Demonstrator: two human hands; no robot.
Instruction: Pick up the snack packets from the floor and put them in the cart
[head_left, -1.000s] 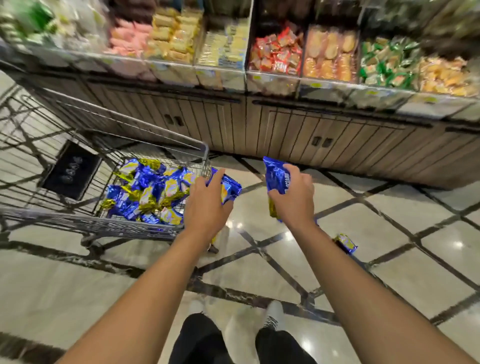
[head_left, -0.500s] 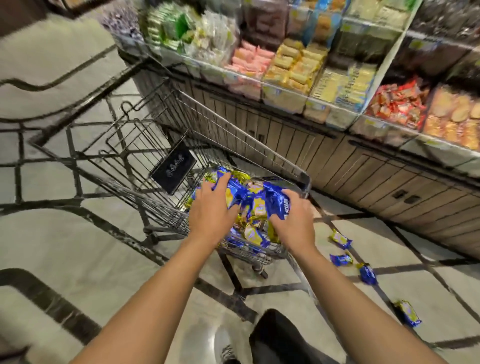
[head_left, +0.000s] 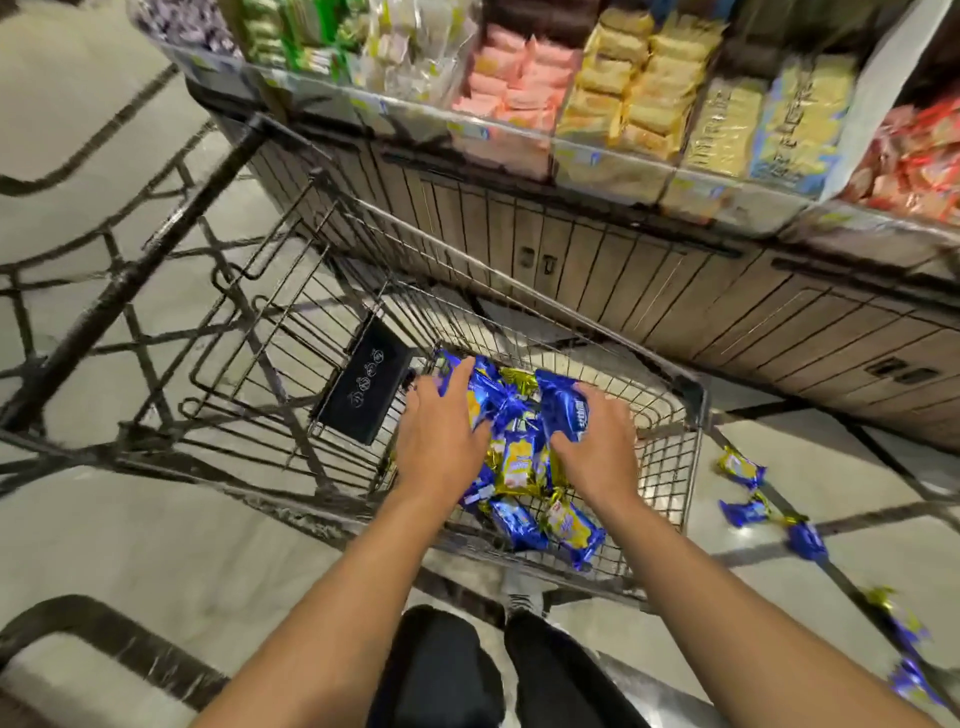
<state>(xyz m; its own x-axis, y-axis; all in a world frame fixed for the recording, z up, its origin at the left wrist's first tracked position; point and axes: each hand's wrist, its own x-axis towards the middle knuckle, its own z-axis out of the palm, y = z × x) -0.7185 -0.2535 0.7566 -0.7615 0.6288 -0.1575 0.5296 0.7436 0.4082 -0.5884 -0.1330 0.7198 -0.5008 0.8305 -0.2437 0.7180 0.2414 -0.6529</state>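
The wire shopping cart (head_left: 670, 483) stands in front of me with a pile of blue and gold snack packets (head_left: 519, 467) in its basket. Both my hands are inside the basket, above the pile. My left hand (head_left: 441, 441) holds a blue packet (head_left: 448, 370) between thumb and outstretched fingers. My right hand (head_left: 597, 452) grips another blue packet (head_left: 563, 408). Several more packets lie on the floor to the right of the cart, among them one (head_left: 740, 467) close to it, a second (head_left: 745, 512) just below, and a third (head_left: 806, 540) further right.
A display shelf with bins of wrapped snacks (head_left: 519, 88) over wooden cabinets (head_left: 675, 296) runs along the far side of the cart. A black placard (head_left: 363, 397) hangs on the cart's folding seat. My legs (head_left: 441, 675) stand right behind the cart.
I turned left to the cart and carried both packets from over the floor into the basket. My hands have dropped lower onto the pile.
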